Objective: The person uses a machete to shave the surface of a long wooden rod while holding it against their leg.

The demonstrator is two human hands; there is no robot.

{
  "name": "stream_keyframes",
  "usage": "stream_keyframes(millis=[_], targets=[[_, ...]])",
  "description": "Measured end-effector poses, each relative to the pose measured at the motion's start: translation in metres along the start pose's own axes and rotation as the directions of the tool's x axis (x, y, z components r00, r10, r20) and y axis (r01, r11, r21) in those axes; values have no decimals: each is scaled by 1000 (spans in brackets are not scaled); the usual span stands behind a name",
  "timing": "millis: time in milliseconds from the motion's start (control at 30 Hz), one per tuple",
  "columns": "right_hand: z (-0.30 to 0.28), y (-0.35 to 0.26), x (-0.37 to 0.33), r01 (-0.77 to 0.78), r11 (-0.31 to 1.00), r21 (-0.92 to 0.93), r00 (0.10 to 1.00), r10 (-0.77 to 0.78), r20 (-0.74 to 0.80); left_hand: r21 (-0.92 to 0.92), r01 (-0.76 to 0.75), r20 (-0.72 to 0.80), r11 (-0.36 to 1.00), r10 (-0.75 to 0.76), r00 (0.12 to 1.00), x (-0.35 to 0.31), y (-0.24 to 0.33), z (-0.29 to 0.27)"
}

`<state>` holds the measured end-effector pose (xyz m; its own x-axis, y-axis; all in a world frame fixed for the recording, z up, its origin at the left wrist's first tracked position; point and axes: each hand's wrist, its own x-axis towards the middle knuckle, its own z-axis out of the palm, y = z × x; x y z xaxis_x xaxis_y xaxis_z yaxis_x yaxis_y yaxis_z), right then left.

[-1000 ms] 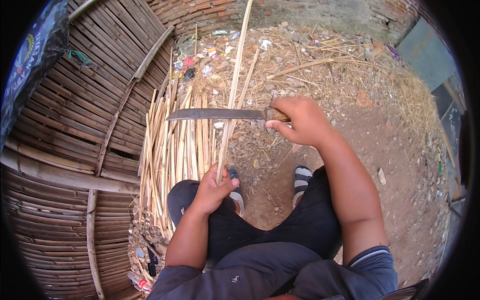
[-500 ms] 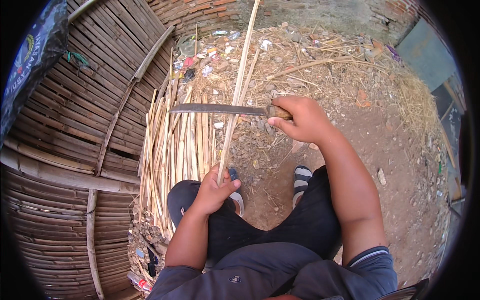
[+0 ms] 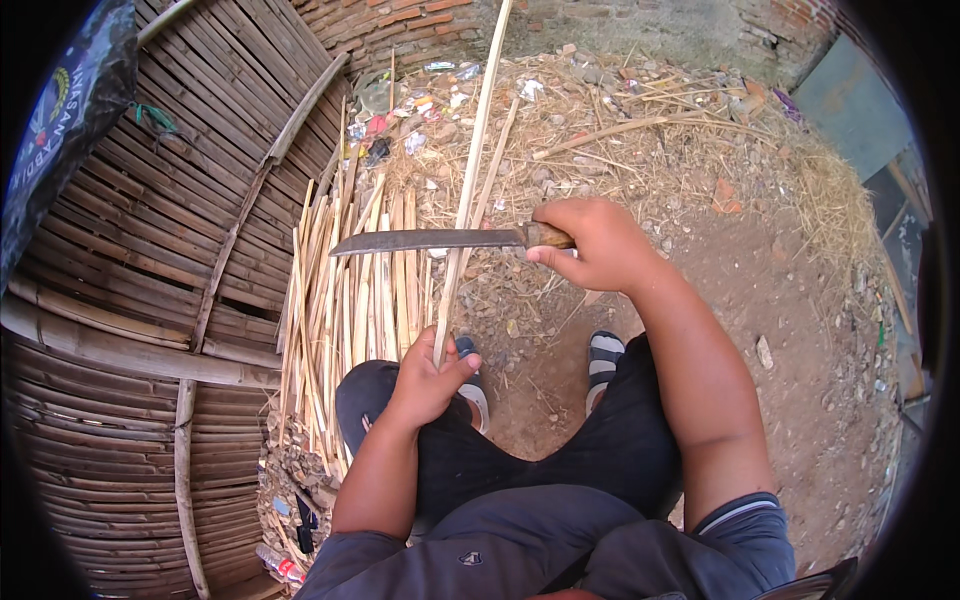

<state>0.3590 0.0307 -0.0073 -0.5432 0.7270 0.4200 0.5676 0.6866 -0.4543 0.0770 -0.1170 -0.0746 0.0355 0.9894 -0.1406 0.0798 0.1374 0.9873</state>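
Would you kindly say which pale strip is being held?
The long strip rising from the left hand, with the knife across it; the piled strips lie unheld.

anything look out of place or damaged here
Mostly litter: coloured scraps lie strewn in front of the brick wall, and a plastic bottle lies at lower left. Both look like discarded rubbish. The long knife in the right hand shows no obvious damage.

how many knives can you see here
1: the knife, gripped by its handle in the right hand, its blade crossing over the strip in the left hand. Others could be hidden under the pile.
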Motion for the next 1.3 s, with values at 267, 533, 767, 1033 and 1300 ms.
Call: stream_keyframes(millis=[267, 533, 767, 1033, 1300], targets=[[11, -13, 2, 184, 981, 64, 982, -186, 24, 7, -27, 7, 1000, 27, 1000, -1, 3, -2], [-3, 20, -2, -29, 999, 29, 995, 32, -100, 63, -3, 3, 998, 3, 1000, -2, 4, 3], [7, -19, 2, 172, 985, -12, 982, -170, 83, -60, -45, -15, 997, 44, 999, -1, -1, 3], [-3, 31, 3, -85, 992, 91, 992, 92, -87, 45, -21, -1, 999, 21, 1000, 1, 7, 5], [4, -10, -1, 129, 992, 0, 991, -129, 21, -48, -22, -15, 999, 21, 1000, -3, 11, 6]])
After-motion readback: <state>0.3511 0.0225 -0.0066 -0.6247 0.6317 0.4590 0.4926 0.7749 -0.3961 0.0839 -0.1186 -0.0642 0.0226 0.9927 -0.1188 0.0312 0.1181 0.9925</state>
